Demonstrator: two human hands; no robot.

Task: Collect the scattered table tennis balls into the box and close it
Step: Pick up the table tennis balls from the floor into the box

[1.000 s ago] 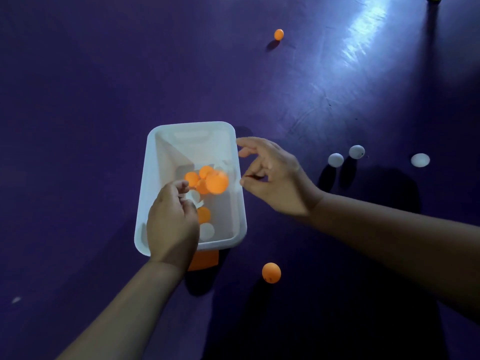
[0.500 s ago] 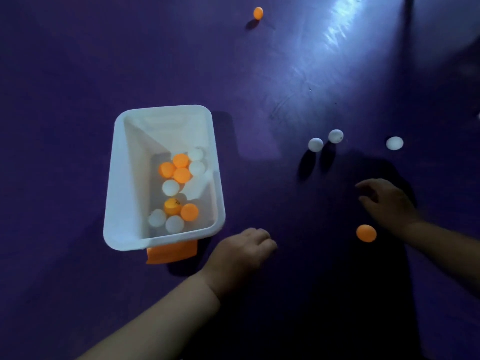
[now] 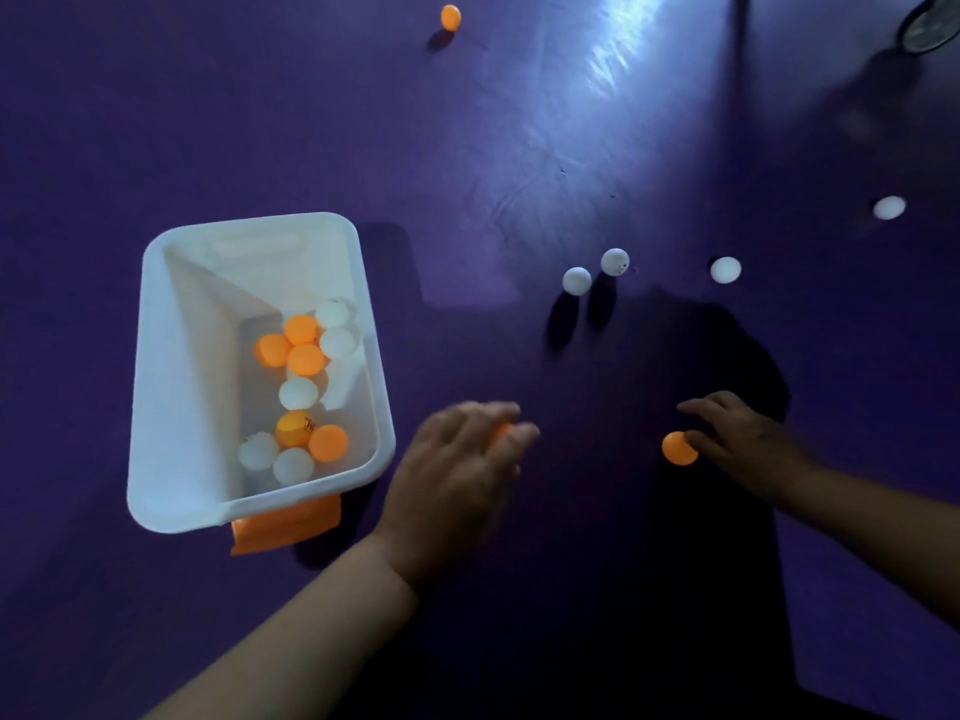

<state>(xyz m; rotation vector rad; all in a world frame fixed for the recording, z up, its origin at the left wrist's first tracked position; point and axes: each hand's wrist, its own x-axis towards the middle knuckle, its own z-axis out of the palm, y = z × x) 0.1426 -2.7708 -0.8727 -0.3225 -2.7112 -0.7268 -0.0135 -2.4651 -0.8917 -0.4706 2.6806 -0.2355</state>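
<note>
The left hand (image 3: 462,459) is hovering palm down beside the white box (image 3: 171,387), fingers curling over something orange, blurred. The right hand (image 3: 743,444) is resting fingers, loosely spread, against an orange ball (image 3: 678,449) on the purple floor (image 3: 260,122). Three white balls (image 3: 576,280) are lying beyond.

1. The floor (image 3: 519,148) under me is a smooth purple sheet with a soft sheen; light glares off it in a streak, and fine scuff lines show there.
2. The box (image 3: 156,381) looks like white plastic, smooth, semi-matt, its walls slightly translucent.
3. The balls in it look like smooth plastic, orange and white, matt; one orange ball (image 3: 294,427) carries dark print.
4. The loose white balls (image 3: 576,280) have the same dull, even finish.
5. An orange flap (image 3: 285,527) under the box rim looks smooth and flat.
</note>
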